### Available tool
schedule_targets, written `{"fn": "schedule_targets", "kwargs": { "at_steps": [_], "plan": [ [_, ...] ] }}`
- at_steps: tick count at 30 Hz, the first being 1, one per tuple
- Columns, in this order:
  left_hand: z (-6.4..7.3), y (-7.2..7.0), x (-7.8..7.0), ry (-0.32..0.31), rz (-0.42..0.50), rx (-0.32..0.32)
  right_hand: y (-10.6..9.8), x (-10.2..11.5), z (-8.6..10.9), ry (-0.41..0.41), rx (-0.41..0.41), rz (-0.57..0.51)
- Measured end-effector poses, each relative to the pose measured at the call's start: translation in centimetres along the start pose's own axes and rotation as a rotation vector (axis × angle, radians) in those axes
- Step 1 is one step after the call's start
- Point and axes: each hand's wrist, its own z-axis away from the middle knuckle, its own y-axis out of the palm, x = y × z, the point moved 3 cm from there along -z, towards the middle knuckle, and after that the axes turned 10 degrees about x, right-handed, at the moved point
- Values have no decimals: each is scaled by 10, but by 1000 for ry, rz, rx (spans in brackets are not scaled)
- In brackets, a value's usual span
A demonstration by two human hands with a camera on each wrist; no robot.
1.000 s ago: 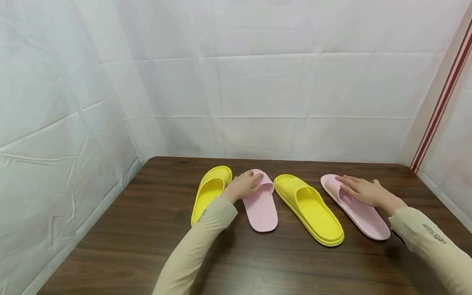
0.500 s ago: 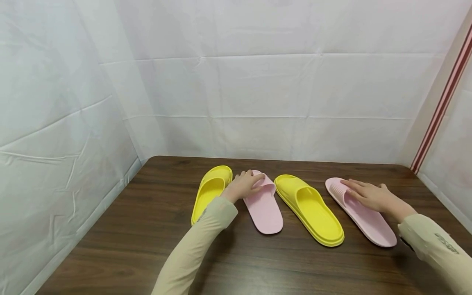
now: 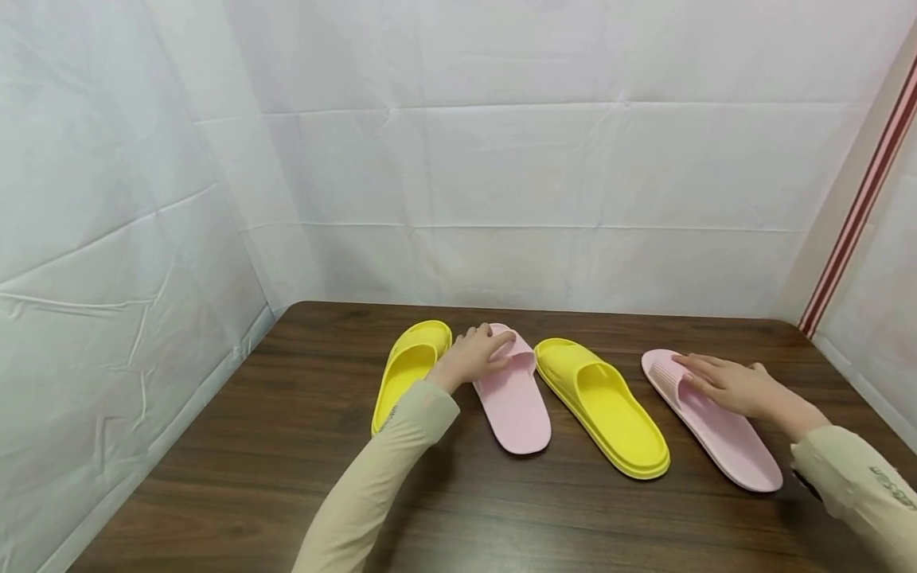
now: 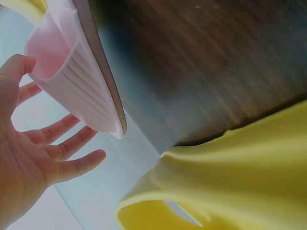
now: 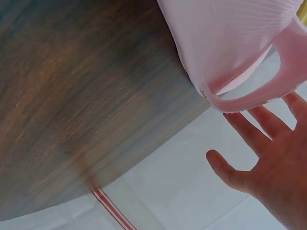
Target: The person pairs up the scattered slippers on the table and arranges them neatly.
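Two pink slippers and two yellow slippers lie toes-away in an alternating row on the dark table. My left hand (image 3: 469, 358) rests over the strap of the left pink slipper (image 3: 512, 410); in the left wrist view its fingers (image 4: 72, 167) are spread, some of them at the strap (image 4: 79, 91). At the right end, my right hand (image 3: 731, 386) touches the ribbed strap of the other pink slipper (image 3: 734, 446) with extended fingers. The right wrist view shows fingertips at the strap's edge (image 5: 254, 100) and another finger apart from it.
One yellow slipper (image 3: 406, 372) is left of my left hand, partly behind that sleeve. The second yellow slipper (image 3: 619, 422) lies between the pink pair. White sheeting (image 3: 501, 175) hangs behind the wooden table (image 3: 272, 469); a red-striped band (image 3: 860, 199) runs down it at right.
My right hand and its pink slipper have slid right and toward me. The left pink slipper's heel has swung right, and its toe has shifted slightly away. The yellow slippers stayed put.
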Motion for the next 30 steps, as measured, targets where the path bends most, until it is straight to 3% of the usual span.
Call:
{"fn": "schedule_targets", "kwargs": {
  "at_steps": [17,30],
  "plan": [
    [5,-23,-27,85,-24,-100,0,-6,11,12,-19,-36],
    [2,-26,-48,64,-38,-170,1,-11,19,-8,-58,-46]
  ]
}}
